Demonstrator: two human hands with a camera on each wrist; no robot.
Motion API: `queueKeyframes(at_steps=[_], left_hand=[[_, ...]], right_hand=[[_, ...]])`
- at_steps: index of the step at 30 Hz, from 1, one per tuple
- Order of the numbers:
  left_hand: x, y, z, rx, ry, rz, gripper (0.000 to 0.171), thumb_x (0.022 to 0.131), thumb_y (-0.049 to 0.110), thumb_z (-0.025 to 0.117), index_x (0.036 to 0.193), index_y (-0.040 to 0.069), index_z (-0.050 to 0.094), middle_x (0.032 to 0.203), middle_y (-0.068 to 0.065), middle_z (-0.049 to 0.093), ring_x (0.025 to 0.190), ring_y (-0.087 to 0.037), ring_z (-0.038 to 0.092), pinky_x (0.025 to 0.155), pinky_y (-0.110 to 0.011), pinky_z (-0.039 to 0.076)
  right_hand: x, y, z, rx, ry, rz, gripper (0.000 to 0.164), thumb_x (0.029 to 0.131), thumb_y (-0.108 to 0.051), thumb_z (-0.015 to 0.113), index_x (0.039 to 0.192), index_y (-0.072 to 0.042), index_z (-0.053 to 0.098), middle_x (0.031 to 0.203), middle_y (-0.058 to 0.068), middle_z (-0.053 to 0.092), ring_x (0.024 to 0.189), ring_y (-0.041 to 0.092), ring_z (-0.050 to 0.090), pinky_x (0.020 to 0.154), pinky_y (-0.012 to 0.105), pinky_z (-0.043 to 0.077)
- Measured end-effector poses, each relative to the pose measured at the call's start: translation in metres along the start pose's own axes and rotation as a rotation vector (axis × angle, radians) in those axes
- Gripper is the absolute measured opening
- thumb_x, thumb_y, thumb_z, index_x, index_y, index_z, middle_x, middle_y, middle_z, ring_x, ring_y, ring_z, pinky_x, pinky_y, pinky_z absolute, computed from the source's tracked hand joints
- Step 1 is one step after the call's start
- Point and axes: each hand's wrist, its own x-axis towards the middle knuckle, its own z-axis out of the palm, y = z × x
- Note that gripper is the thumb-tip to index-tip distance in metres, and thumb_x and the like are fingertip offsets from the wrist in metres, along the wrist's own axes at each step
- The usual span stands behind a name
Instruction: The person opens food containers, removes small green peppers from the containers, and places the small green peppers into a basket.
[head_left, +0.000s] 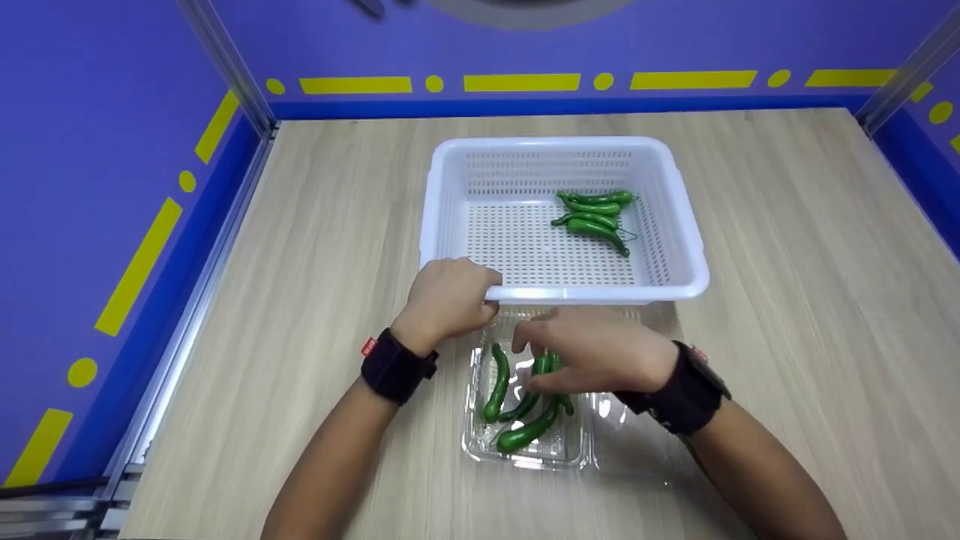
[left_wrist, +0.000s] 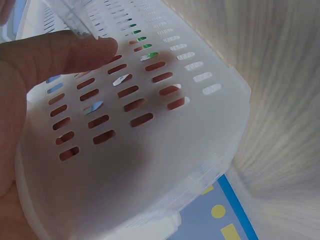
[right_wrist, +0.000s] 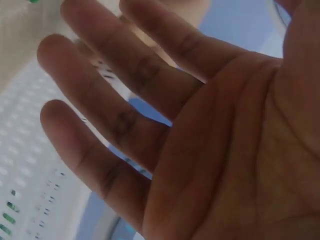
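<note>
Grip of left hand [head_left: 452,298] around basket rim [head_left: 592,293], right hand [head_left: 600,346] (spread) above peppers [head_left: 527,435].

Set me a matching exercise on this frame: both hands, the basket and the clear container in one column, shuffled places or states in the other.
Column one
1. Left hand
2. Right hand
3. White basket
4. Clear container

Column two
A. Has green vegetables grouped toward its right side
B. Fingers extended, holding nothing, above see-through plastic
C. Lies nearer the person, see-through, with green vegetables inside
D. Grips a near rim, thumb on the outer wall

Pairs: 1-D, 2-B, 3-A, 4-C
</note>
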Motion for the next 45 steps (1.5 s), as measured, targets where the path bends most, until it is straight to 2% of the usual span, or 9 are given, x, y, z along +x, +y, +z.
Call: queueKeyframes(at_steps=[5,9,12,19,27,39,45], left_hand=[[0.001,0.001,-0.001,-0.004,0.013,0.003,0.007,0.084,0.023,0.065,0.077,0.02,0.065,0.068,0.004,0.063,0.06,-0.019,0.057,0.055,-0.039,0.047],[0.001,0.001,-0.001,-0.001,0.01,0.003,0.009,0.084,0.023,0.066,0.075,0.02,0.063,0.066,0.004,0.061,0.06,-0.018,0.056,0.054,-0.039,0.046],[0.001,0.001,-0.001,0.005,0.001,0.001,0.01,0.084,0.023,0.066,0.075,0.019,0.063,0.066,0.004,0.06,0.06,-0.018,0.056,0.054,-0.038,0.046],[0.0,0.001,0.001,0.009,0.007,0.005,0.008,0.084,0.023,0.066,0.077,0.019,0.065,0.068,0.002,0.063,0.06,-0.02,0.058,0.056,-0.04,0.048],[-0.001,0.001,0.002,0.013,0.013,-0.002,0.009,0.084,0.023,0.067,0.076,0.019,0.065,0.067,0.003,0.062,0.06,-0.02,0.056,0.054,-0.04,0.047],[0.006,0.006,-0.008,0.023,0.034,0.035,0.012,0.082,0.021,0.066,0.072,0.018,0.061,0.066,0.002,0.06,0.059,-0.021,0.056,0.053,-0.043,0.048],[-0.003,0.003,-0.001,-0.004,0.038,0.009,0.01,0.081,0.021,0.066,0.073,0.018,0.062,0.066,0.002,0.062,0.057,-0.021,0.056,0.052,-0.041,0.046]], right_hand=[[0.005,-0.001,0.009,-0.065,-0.004,-0.001,0.037,0.084,-0.039,0.078,0.11,-0.016,0.066,0.11,0.0,0.072,0.093,0.019,0.07,0.08,0.037,0.056],[0.006,-0.002,0.014,-0.109,0.007,-0.001,0.04,0.082,-0.037,0.079,0.11,-0.014,0.064,0.114,0.002,0.069,0.099,0.021,0.068,0.087,0.04,0.056],[0.008,-0.001,0.017,-0.102,-0.007,0.005,0.041,0.082,-0.037,0.079,0.111,-0.012,0.064,0.116,0.003,0.068,0.1,0.022,0.068,0.089,0.041,0.056],[0.011,0.002,0.028,-0.073,-0.025,0.031,0.034,0.082,-0.036,0.08,0.105,-0.015,0.067,0.112,0.002,0.07,0.095,0.022,0.07,0.086,0.041,0.057],[0.016,0.005,0.036,-0.109,-0.044,0.052,0.037,0.076,-0.031,0.083,0.104,-0.017,0.064,0.1,-0.002,0.068,0.077,0.016,0.064,0.072,0.038,0.056],[0.012,0.008,0.034,-0.104,-0.006,0.035,0.032,0.069,-0.017,0.08,0.098,-0.018,0.066,0.092,-0.003,0.067,0.07,0.012,0.059,0.064,0.033,0.05],[0.013,0.006,0.038,-0.125,-0.03,0.028,0.032,0.07,-0.018,0.081,0.099,-0.019,0.067,0.089,-0.004,0.07,0.071,0.015,0.064,0.062,0.033,0.051]])
